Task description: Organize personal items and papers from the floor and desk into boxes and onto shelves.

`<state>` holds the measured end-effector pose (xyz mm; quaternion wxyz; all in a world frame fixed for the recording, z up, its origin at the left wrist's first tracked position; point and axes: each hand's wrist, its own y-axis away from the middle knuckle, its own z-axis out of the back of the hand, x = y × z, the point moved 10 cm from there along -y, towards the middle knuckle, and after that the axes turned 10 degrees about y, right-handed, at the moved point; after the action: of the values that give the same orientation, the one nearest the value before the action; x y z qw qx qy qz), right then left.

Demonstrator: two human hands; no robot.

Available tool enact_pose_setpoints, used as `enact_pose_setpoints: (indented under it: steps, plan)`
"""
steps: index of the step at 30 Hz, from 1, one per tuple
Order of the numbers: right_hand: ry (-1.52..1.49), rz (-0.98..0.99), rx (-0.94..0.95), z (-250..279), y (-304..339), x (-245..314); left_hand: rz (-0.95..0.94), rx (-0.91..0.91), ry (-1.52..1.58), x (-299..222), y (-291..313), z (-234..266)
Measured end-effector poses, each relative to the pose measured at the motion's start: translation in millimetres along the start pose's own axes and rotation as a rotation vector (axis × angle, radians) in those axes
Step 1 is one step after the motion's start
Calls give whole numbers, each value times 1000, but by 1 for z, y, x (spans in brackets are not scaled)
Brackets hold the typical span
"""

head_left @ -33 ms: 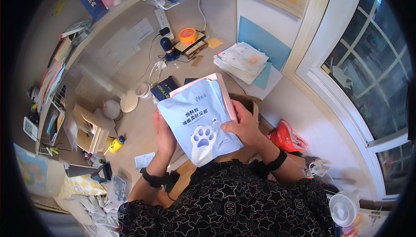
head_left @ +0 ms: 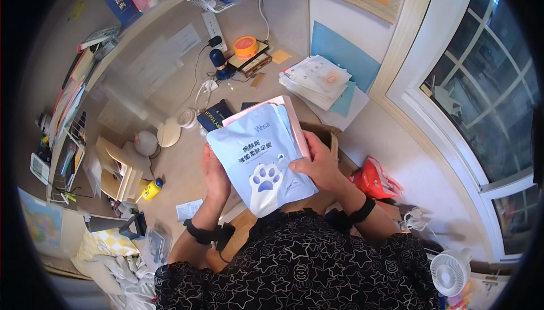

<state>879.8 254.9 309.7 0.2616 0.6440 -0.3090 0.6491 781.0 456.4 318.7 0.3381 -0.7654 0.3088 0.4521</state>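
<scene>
Right hand (head_left: pixel 318 162) pinches blue pouch (head_left: pixel 249 145) at right edge, thumb in front. Left hand (head_left: pixel 216 177) against left edge; closure cannot be told. Pouch at near side of surface (head_left: pixel 184 182); open room left.

A flat, light-blue pouch (head_left: pixel 252 145) with a white paw print and dark lettering tilts between the person's left hand (head_left: pixel 216 175) and right hand (head_left: pixel 320 162), right thumb on its front; behind it, a pink packet (head_left: pixel 297 123) peeks out beside the right fingers.
</scene>
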Motion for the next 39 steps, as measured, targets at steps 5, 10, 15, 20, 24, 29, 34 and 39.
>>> enact_pose_setpoints:
  steps: [5,10,15,20,24,29,34,39]
  plan:
    - [2,-2,-22,1,-1,1,90,17,16,21,-9,13]
    - [-26,-5,-33,0,-3,-5,-21,112,-295,3,-14,-3]
    - [-48,-23,-34,0,-2,-5,-1,225,-545,-6,-17,-13]
    - [-63,-40,-49,0,-2,-4,29,238,-696,-11,-14,-21]
    - [-114,-54,-64,1,-3,-3,26,317,-744,-9,-10,-28]
    - [-135,-62,-60,-2,-3,1,34,352,-770,-11,-7,-31]
    - [-145,-59,-62,-2,-3,-2,42,411,-788,-10,-6,-34]
    - [-114,-56,-68,-2,-2,-3,88,447,-788,-9,-5,-34]
